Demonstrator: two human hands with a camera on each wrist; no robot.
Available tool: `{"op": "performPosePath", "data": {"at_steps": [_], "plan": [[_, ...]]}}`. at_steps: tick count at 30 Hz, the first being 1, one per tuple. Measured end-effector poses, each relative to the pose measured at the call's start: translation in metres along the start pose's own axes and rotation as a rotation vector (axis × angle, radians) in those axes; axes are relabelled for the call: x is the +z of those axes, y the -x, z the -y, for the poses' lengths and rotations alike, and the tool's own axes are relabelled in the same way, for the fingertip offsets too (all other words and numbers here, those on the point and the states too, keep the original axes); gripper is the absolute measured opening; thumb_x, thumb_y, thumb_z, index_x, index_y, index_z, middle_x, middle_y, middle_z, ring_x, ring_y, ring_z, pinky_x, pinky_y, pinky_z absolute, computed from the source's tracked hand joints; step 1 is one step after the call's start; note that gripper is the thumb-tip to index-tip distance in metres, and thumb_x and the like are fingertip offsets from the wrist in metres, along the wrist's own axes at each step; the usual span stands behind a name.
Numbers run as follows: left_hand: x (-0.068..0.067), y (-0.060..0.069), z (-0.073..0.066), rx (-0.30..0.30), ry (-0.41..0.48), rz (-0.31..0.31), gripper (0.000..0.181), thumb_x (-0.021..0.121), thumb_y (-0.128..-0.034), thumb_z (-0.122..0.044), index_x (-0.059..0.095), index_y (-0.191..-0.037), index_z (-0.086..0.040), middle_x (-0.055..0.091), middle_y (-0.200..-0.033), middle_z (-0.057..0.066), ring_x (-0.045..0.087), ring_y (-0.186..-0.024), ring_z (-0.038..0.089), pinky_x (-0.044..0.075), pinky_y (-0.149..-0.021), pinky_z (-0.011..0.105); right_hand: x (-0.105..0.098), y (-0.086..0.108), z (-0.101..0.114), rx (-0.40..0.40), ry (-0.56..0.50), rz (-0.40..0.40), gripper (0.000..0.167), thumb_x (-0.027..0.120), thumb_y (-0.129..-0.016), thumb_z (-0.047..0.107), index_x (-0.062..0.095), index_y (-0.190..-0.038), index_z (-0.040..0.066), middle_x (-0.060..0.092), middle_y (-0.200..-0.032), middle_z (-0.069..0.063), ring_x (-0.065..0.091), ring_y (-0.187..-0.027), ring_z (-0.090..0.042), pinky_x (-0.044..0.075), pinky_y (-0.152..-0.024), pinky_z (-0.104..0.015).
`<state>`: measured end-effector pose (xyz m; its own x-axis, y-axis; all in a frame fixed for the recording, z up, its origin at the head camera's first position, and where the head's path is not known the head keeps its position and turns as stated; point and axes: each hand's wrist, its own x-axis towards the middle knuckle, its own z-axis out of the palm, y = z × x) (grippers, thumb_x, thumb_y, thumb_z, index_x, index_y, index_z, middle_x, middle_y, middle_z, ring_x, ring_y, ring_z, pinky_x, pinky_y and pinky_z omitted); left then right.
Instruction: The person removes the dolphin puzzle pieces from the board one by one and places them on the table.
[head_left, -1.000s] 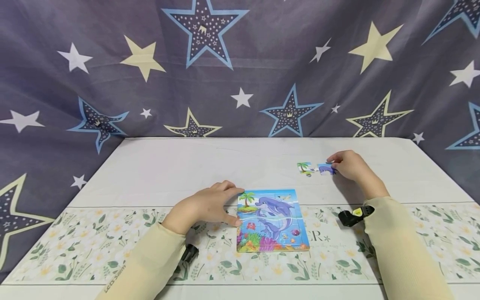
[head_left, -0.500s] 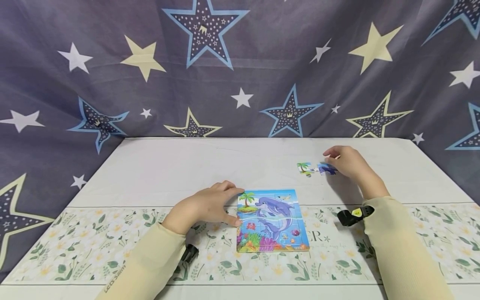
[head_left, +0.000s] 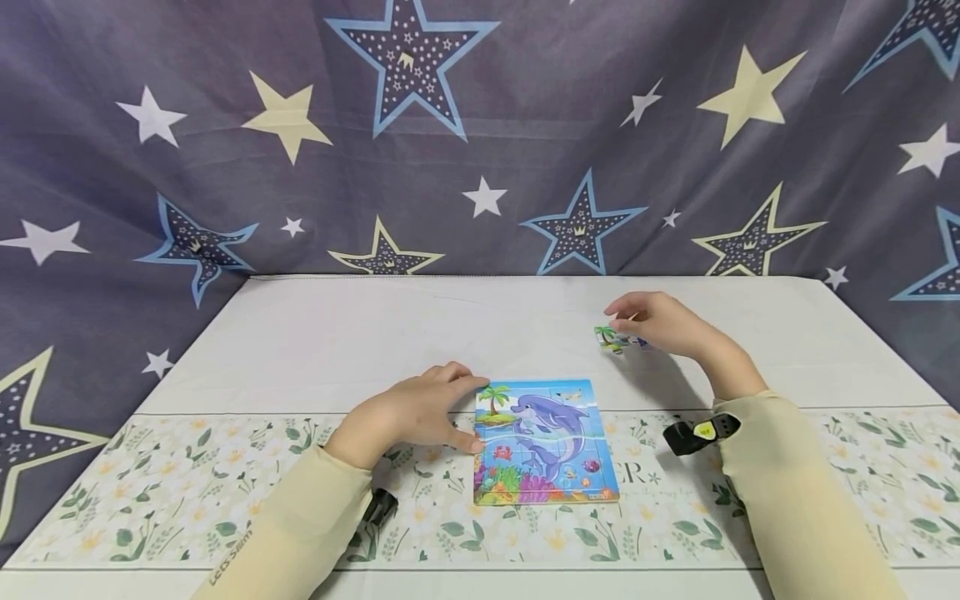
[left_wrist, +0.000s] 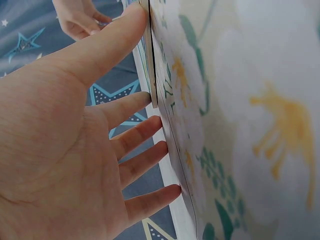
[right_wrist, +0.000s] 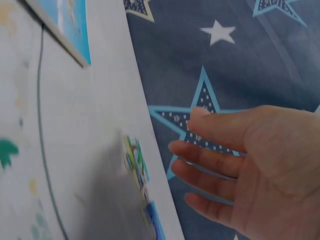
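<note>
The square dolphin puzzle board lies flat on the table. At its left edge is my left hand, thumb and index fingertip touching the board's side, the other fingers spread straight in the left wrist view. My right hand hovers over the loose puzzle pieces farther back, with nothing between its fingers; the right wrist view shows its thumb and fingers relaxed and apart. A palm-tree piece lies just left of that hand, and a blue dolphin piece is partly hidden beneath it in the head view.
A white table carries a floral strip across its front part. Behind it hangs a dark curtain with stars. Each wrist wears a black strapped device.
My right hand has lifted off the dolphin piece and moved left, over toward the palm-tree piece. The left hand and the board have stayed in place.
</note>
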<state>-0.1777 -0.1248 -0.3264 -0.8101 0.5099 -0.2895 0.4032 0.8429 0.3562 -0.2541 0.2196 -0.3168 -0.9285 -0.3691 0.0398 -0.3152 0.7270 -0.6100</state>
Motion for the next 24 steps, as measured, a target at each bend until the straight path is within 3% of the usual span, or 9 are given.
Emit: {"op": "performPosePath", "data": {"at_steps": [13, 19, 24], "plan": [[-0.003, -0.002, -0.002, 0.005, -0.021, 0.005, 0.085, 0.076, -0.084, -0.05, 0.036, -0.155, -0.024, 0.033, -0.154, 0.002, 0.03, -0.142, 0.026, 0.033, -0.111, 0.051, 0.006, 0.0, 0.026, -0.088, -0.139, 0.18, 0.034, 0.061, -0.1, 0.023, 0.065, -0.124, -0.001, 0.067, -0.119, -0.014, 0.064, -0.103, -0.026, 0.053, -0.089, -0.044], [-0.001, -0.002, -0.001, 0.005, -0.022, 0.003, 0.086, 0.077, -0.0832, -0.05, 0.037, -0.155, -0.023, 0.033, -0.153, 0.003, 0.031, -0.142, 0.026, 0.032, -0.112, 0.051, 0.012, -0.002, 0.029, -0.18, -0.164, 0.266, 0.025, 0.065, -0.097, 0.013, 0.068, -0.117, -0.002, 0.069, -0.11, -0.01, 0.063, -0.098, -0.024, 0.052, -0.087, -0.035], [0.0, -0.001, -0.001, 0.0, -0.028, 0.005, 0.086, 0.077, -0.0837, -0.049, 0.036, -0.155, -0.024, 0.033, -0.153, 0.003, 0.03, -0.143, 0.027, 0.032, -0.112, 0.051, 0.021, -0.003, 0.032, -0.246, -0.166, 0.312, 0.021, 0.067, -0.095, 0.01, 0.069, -0.112, -0.002, 0.069, -0.098, -0.006, 0.062, -0.093, -0.022, 0.051, -0.085, -0.036]]}}
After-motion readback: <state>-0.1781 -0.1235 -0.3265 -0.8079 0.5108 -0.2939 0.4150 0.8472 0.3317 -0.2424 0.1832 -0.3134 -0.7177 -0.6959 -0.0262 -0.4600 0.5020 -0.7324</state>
